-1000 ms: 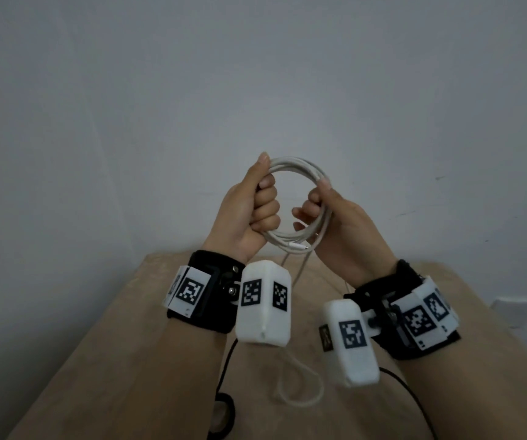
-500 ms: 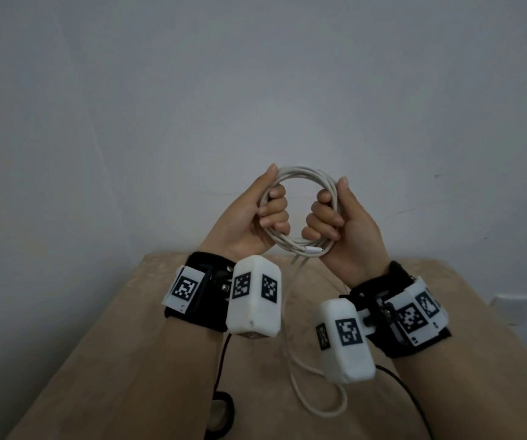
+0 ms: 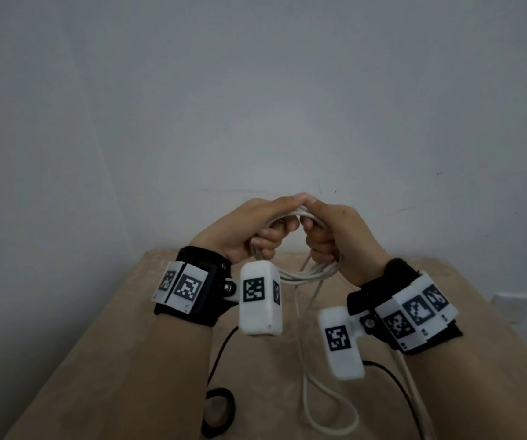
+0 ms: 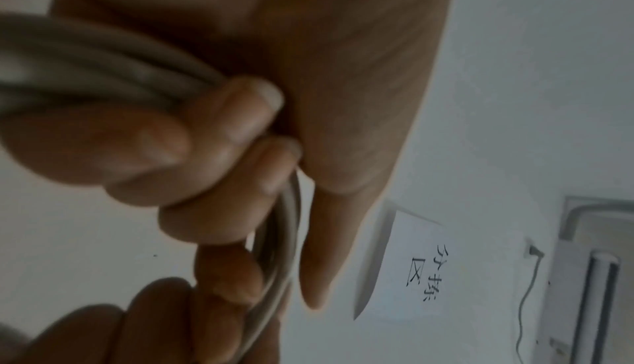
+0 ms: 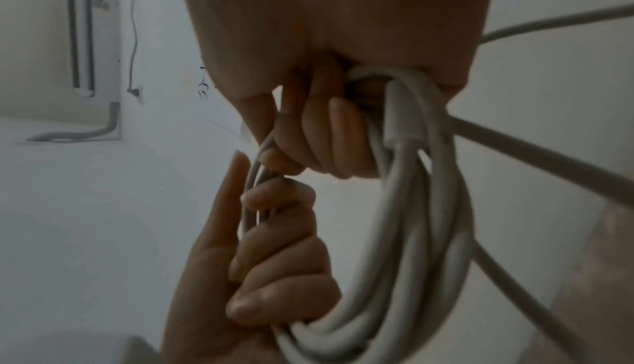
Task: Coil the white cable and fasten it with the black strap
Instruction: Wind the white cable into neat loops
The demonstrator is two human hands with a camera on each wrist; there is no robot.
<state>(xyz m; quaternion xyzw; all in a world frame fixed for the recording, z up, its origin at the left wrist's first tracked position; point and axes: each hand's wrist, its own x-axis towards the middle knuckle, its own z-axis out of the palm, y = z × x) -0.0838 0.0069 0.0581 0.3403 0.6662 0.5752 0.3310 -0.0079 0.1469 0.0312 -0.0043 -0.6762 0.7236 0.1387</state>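
The white cable (image 3: 306, 274) is wound into a coil of several turns, held in the air above the table between both hands. My left hand (image 3: 255, 230) grips the coil's left side with its fingers curled round the strands (image 4: 284, 234). On the right side, my right hand (image 3: 335, 236) is curled round the bundle (image 5: 404, 207), with a white connector (image 5: 398, 115) by its fingers. The thumb tips meet over the top of the coil. A loose tail (image 3: 328, 430) hangs down and loops on the table. The black strap (image 3: 219, 411), rolled into a ring, lies on the table near the front.
The tan table (image 3: 128, 360) stands against a bare grey wall. A thin black cord (image 3: 395, 389) runs from the right wrist unit across the table. A white wall socket (image 3: 512, 306) is at the right. A paper note (image 4: 411, 269) hangs on the wall.
Both hands have dropped lower and closed in until the thumbs meet. The coil has tipped from upright and open to flatter between the fists. More tail now lies looped on the table.
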